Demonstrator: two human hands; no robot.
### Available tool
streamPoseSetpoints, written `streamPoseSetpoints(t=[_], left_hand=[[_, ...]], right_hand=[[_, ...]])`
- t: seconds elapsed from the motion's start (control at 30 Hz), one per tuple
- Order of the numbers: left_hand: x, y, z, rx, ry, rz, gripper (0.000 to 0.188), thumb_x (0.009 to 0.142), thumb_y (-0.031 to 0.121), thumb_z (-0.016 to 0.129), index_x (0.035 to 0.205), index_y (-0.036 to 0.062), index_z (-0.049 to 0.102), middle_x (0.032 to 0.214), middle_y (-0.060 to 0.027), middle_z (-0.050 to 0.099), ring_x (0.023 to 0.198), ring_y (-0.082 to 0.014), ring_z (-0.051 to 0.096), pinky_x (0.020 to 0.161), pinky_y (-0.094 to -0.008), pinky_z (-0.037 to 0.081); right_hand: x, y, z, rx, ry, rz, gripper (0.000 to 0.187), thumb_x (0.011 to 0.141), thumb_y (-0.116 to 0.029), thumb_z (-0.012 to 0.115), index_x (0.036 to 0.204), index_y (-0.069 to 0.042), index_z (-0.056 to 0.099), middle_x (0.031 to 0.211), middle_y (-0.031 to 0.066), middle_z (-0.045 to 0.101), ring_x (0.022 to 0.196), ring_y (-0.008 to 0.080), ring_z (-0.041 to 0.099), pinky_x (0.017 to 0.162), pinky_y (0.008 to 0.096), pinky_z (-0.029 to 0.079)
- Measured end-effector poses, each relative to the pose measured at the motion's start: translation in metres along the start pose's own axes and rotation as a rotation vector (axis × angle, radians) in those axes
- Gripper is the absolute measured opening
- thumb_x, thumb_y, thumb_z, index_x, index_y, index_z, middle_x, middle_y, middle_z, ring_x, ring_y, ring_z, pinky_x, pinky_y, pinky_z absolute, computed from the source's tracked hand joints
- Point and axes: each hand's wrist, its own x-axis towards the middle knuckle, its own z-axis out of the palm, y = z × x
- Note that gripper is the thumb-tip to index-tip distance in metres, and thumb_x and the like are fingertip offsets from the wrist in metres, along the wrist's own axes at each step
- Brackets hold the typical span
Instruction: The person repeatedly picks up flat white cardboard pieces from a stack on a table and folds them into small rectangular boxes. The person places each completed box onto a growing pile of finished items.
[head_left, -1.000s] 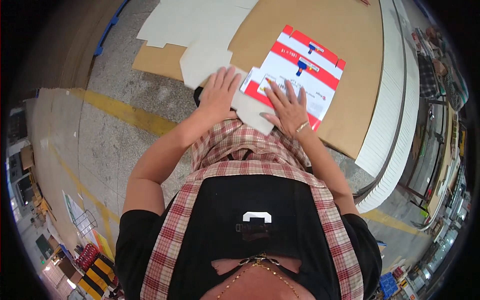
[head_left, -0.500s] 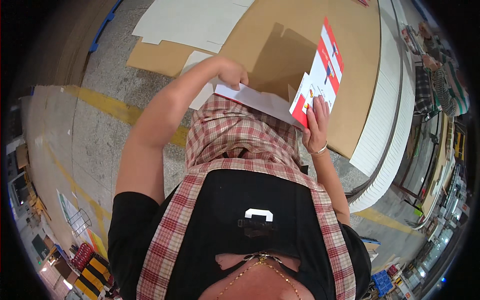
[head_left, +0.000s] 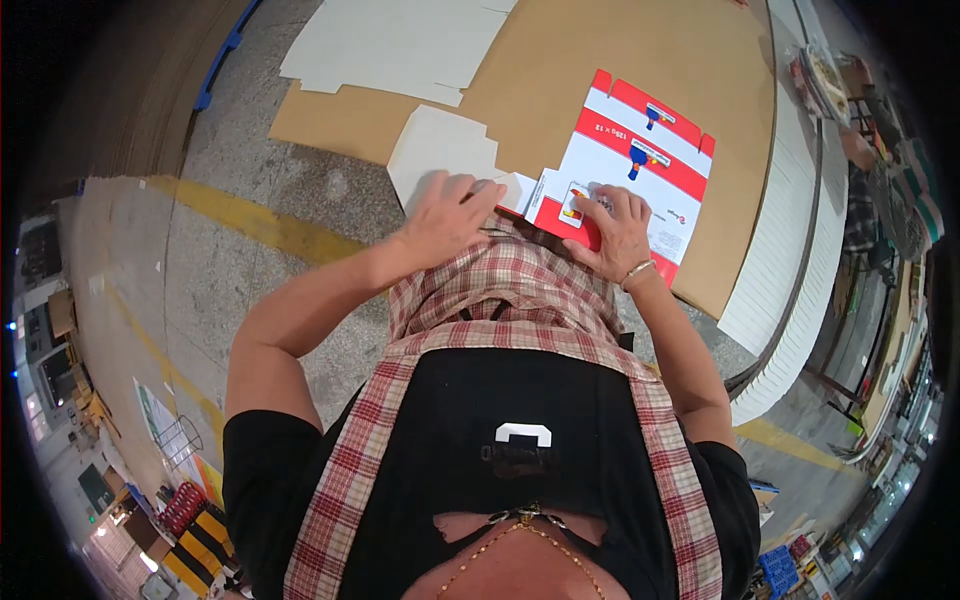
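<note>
A red and white printed cardboard carton (head_left: 648, 185) lies folded flat, tilted at an angle, on the brown cardboard surface in front of me. My right hand (head_left: 612, 232) rests on its near part with the fingers spread. To the left, my left hand (head_left: 452, 215) reaches over the carton's narrow white flap (head_left: 517, 190), its fingers bent and a little apart. Just beyond that hand is a plain white cardboard piece (head_left: 445, 142), partly covered by the fingers. Whether the left fingers grip the flap's edge is hard to see.
Brown cardboard (head_left: 545, 80) covers the work surface, with a white die-cut sheet (head_left: 395, 45) at the far left. A long stack of white-edged sheets (head_left: 775, 270) runs along the right. Beyond it, a person in a striped top (head_left: 915, 195) is near a bagged item.
The carton has come down from standing tilted up to lying flat, printed side up. My left hand has moved nearer, from bent over the flap to fingers laid across it.
</note>
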Motion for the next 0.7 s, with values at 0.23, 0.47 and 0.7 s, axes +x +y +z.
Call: streamPoseSetpoints(t=[0.23, 0.47, 0.7], left_hand=[[-0.031, -0.066, -0.005, -0.179, -0.118, -0.065, 0.064, 0.079, 0.022, 0.075, 0.138, 0.0095, 0.054, 0.147, -0.0041, 0.046, 0.127, -0.0322, 0.049, 0.112, -0.0511, 0.033], [0.034, -0.010, -0.012, -1.389, 0.853, -0.894, 0.059, 0.085, 0.005, 0.074, 0.139, 0.0063, 0.050, 0.144, -0.0118, 0.049, 0.127, -0.0282, 0.053, 0.105, -0.0428, 0.046], [0.044, 0.006, 0.034, -1.250, 0.714, -1.145, 0.035, 0.095, 0.008, 0.060, 0.127, -0.0057, 0.056, 0.128, -0.0151, 0.062, 0.120, -0.0249, 0.059, 0.102, -0.0377, 0.046]], right_hand=[[-0.018, 0.025, -0.002, 0.010, -0.038, -0.067, 0.064, 0.075, -0.055, 0.072, 0.126, -0.018, 0.060, 0.144, 0.0139, 0.046, 0.140, 0.0360, 0.037, 0.116, 0.0584, 0.019], [-0.022, 0.030, -0.007, 0.054, -0.032, -0.085, 0.067, 0.076, -0.052, 0.072, 0.130, -0.016, 0.059, 0.146, 0.0150, 0.045, 0.141, 0.0388, 0.036, 0.116, 0.0600, 0.020], [-0.026, 0.025, -0.002, 0.143, -0.020, -0.124, 0.057, 0.086, -0.043, 0.064, 0.138, -0.020, 0.055, 0.149, 0.0167, 0.042, 0.142, 0.0418, 0.033, 0.116, 0.0619, 0.020]])
